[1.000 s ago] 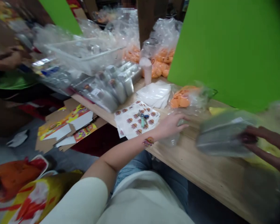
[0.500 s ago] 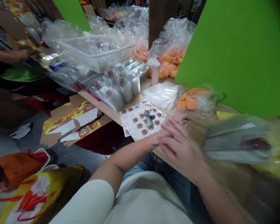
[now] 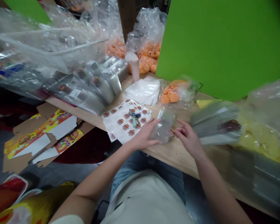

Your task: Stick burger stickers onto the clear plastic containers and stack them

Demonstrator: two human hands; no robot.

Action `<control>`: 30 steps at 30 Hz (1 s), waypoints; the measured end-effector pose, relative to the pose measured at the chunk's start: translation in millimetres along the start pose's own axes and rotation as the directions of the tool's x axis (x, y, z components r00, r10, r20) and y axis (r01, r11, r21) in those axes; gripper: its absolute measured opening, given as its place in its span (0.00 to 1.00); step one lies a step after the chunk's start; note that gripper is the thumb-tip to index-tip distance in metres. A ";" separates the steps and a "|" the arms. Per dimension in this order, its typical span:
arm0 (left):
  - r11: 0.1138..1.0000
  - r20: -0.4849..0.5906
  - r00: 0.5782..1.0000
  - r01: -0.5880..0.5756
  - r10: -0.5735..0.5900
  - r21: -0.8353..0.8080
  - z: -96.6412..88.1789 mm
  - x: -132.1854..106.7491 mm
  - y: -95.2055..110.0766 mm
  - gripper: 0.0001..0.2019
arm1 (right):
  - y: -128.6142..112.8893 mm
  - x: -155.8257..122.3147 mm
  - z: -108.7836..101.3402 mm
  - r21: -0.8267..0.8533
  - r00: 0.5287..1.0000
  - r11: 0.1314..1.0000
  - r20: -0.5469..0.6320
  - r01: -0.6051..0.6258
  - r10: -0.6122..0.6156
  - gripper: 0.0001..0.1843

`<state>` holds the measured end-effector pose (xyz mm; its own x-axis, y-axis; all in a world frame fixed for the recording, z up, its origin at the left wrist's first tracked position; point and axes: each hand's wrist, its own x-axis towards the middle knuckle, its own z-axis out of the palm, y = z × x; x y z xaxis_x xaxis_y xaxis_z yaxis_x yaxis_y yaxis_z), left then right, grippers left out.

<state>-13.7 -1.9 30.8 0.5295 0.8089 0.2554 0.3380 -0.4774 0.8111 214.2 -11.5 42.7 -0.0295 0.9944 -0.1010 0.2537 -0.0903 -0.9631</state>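
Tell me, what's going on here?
A person at a wooden table has both hands at a small clear plastic packet. The left hand touches it, and the right hand is close beside it. Nearby lie a sticker sheet with keys on it and a bag of orange pieces.

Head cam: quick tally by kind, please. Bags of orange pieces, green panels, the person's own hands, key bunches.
Clear plastic bags of orange pieces: 3
Flat bright green panels: 2
Left bare hand and right bare hand: 2
Metal key bunch with teal tag: 1
Total: 8
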 end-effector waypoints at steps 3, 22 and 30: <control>0.999 0.043 0.998 -0.038 0.039 -0.012 15.3 9.8 -8.4 0.44 | -1.1 10.5 14.0 0.002 0.995 0.999 0.098 0.035 -0.035 0.31; 0.965 0.103 0.992 0.092 -0.068 -0.247 15.0 11.1 -13.2 0.39 | -11.6 35.9 11.4 -0.194 0.908 0.959 0.404 0.207 -0.114 0.29; 0.962 0.082 0.994 0.097 -0.079 -0.255 14.4 11.6 -11.4 0.32 | -12.7 37.9 11.4 -0.212 0.894 0.950 0.432 0.228 -0.118 0.28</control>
<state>-0.2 8.0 16.9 0.5636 0.8129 0.1468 0.1783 -0.2932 0.9393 198.9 26.6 48.2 -0.4742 0.8764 -0.0845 0.4393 0.1523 -0.8853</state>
